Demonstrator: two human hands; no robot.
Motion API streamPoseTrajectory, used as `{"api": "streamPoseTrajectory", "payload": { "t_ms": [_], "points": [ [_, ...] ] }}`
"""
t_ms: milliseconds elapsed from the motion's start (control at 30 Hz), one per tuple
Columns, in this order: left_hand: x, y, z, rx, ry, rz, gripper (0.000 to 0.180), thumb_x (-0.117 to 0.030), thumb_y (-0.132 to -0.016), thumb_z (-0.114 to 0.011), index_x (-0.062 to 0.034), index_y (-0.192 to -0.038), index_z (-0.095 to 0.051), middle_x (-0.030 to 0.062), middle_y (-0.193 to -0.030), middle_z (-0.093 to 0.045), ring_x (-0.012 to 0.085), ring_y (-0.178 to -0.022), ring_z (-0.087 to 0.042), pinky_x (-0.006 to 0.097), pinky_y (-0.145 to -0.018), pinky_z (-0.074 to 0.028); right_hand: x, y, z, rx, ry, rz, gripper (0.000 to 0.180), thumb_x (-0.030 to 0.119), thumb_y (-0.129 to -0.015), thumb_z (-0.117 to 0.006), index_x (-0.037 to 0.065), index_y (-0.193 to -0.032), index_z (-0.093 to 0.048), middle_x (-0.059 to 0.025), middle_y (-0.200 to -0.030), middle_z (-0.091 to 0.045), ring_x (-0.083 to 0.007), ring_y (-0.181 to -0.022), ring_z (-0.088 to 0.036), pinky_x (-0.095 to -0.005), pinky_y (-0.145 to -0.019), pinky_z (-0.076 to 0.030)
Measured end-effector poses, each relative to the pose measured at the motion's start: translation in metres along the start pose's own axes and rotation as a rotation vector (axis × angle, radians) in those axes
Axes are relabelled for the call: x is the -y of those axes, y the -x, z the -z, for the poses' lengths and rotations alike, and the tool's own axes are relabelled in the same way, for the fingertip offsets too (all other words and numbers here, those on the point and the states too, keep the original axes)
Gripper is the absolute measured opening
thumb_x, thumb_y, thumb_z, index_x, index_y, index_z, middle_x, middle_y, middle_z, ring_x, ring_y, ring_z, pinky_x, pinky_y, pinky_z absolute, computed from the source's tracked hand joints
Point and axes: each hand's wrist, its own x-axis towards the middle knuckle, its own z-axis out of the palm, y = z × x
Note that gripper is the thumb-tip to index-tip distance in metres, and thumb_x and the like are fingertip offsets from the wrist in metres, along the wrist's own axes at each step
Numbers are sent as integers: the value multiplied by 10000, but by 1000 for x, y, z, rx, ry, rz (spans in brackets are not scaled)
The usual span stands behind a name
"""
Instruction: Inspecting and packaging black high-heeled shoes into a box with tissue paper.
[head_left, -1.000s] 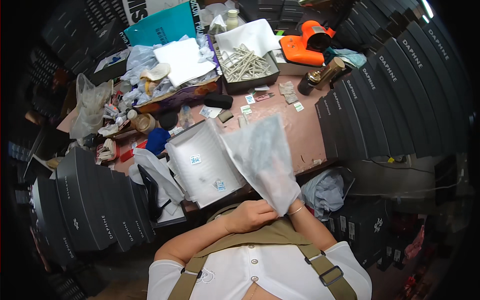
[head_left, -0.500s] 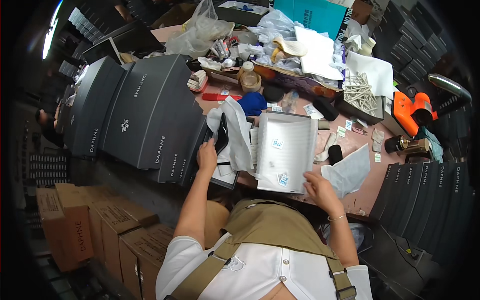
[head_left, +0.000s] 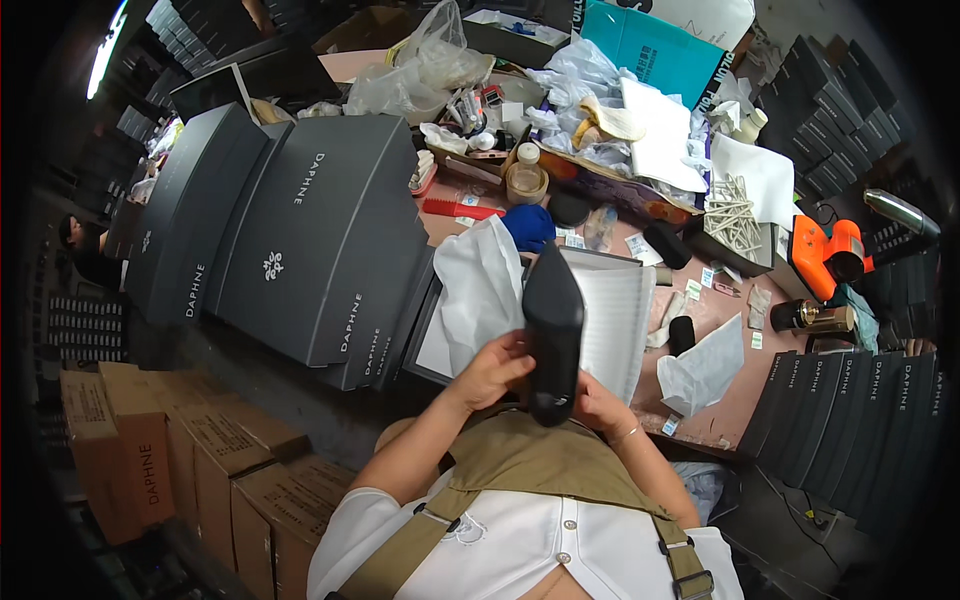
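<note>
A black pointed shoe (head_left: 553,335) stands nearly upright in front of my chest, its pointed end toward the far side. My left hand (head_left: 497,368) is closed on its left edge. My right hand (head_left: 600,408) holds its lower right side, with some fingers hidden behind it. Behind the shoe lies an open box with a white ribbed lining (head_left: 622,330), partly covered by it. To the left, white tissue paper (head_left: 478,285) rests over another open dark box (head_left: 425,362).
Stacked dark shoeboxes (head_left: 310,230) rise at the left, and more (head_left: 850,400) stand at the right. A box of white sticks (head_left: 735,222), an orange tool (head_left: 825,250) and crumpled paper (head_left: 700,370) lie on the pink table. Cartons (head_left: 215,470) stand on the floor.
My left hand has lifted the black shoe from the tissue at the left and brought it to the middle. My right hand has left the lined box's edge and joined it on the shoe.
</note>
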Motion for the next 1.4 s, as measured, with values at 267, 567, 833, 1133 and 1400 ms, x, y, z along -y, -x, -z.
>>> {"api": "streamPoseTrajectory", "payload": {
  "t_ms": [267,567,833,1133,1400],
  "points": [
    [-72,-150,113,-724,-688,-65,422,-220,-910,-630,-66,-1278,-492,28,-726,-591,113,-510,-527,263,-524,-478,7,71,-24,-479,187,70,703,461,-675,-797,-10,-1144,-569,-88,-1018,-637,-160,-881,-616,-285,-782,-501],
    [-71,-101,-51,227,-1461,-284,215,-173,-941,-537,8,-852,-612,86,-740,-565,188,-626,-539,315,-579,-419,15,96,-28,-298,-380,468,846,348,-738,-748,-8,-1389,-341,-218,-1339,-465,-294,-924,-623,-320,-581,-568],
    [-96,-61,-49,-307,-1961,-274,241,-202,-881,-587,11,-777,-629,182,-760,-585,369,-715,-596,437,-637,-456,24,118,-11,-168,-485,509,955,359,-773,-719,56,-1490,-167,-226,-1470,-299,-266,-899,-601,-276,-518,-548],
    [15,-51,-76,-214,-1489,-298,236,-174,-830,-691,32,-938,-654,130,-811,-598,228,-676,-621,311,-625,-495,26,153,-18,-452,62,192,417,234,-805,-719,1,-1110,-557,-67,-956,-620,-145,-838,-619,-309,-644,-581],
    [50,-56,-116,-190,-1486,-360,643,-496,-732,-748,62,-1032,-637,170,-860,-579,288,-843,-631,375,-720,-501,18,153,-33,-489,249,79,524,200,-812,-725,14,-1246,-497,-35,-946,-590,-100,-783,-576,-272,-656,-547]
  ]
}}
